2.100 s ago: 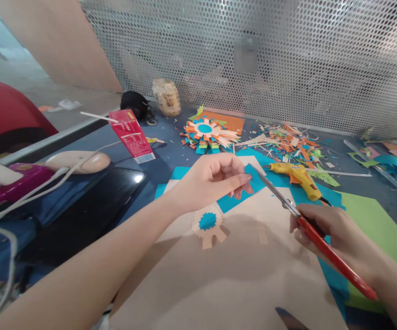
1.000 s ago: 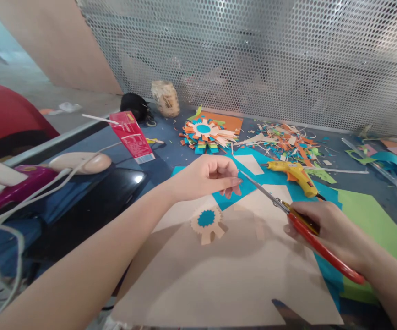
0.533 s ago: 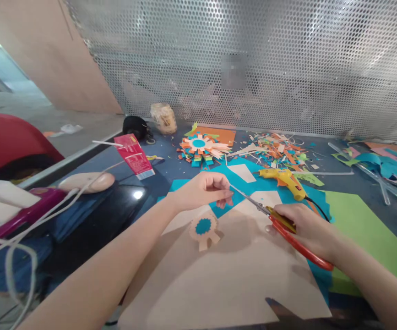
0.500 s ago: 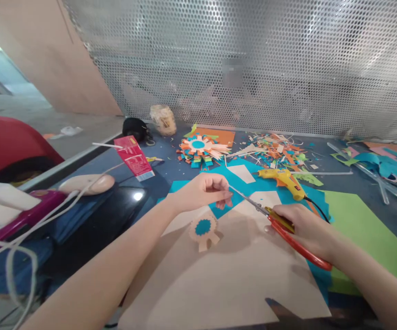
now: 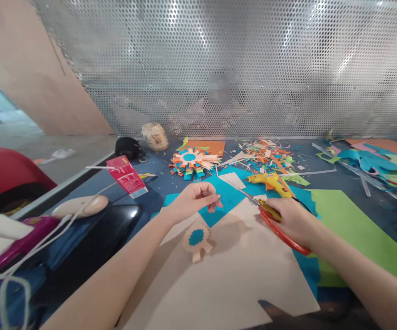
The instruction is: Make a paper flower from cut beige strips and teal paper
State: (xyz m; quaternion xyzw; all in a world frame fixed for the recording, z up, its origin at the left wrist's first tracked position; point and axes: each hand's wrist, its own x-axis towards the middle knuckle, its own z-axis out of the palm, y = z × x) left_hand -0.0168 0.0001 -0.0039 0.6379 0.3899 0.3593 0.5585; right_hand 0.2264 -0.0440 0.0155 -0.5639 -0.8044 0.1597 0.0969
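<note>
My right hand (image 5: 292, 217) grips scissors (image 5: 270, 224) with red and yellow handles. Their blades point up and left over the paper, apart from my other hand. My left hand (image 5: 201, 198) is closed, thumb pressed to the curled fingers; whatever is between them is too small or hidden to make out. Just below it, a small peach paper rosette (image 5: 197, 239) with a blue centre and two short tails rests on a large peach sheet (image 5: 219, 288). Blue paper (image 5: 215, 208) lies partly under that sheet, and a pale paper piece (image 5: 231, 180) is beyond my hands.
A yellow glue gun (image 5: 274, 182) lies behind the scissors. Farther back are a bigger layered paper rosette (image 5: 189, 158) and a heap of paper scraps (image 5: 269, 156). Green paper (image 5: 352, 233) is at right. A dark phone (image 5: 91, 247), red packet (image 5: 126, 176) and white cable (image 5: 64, 229) occupy the left.
The scissors have drawn away from my left fingers, so the gap between the hands is wider. The view has tilted up and shifted a little right.
</note>
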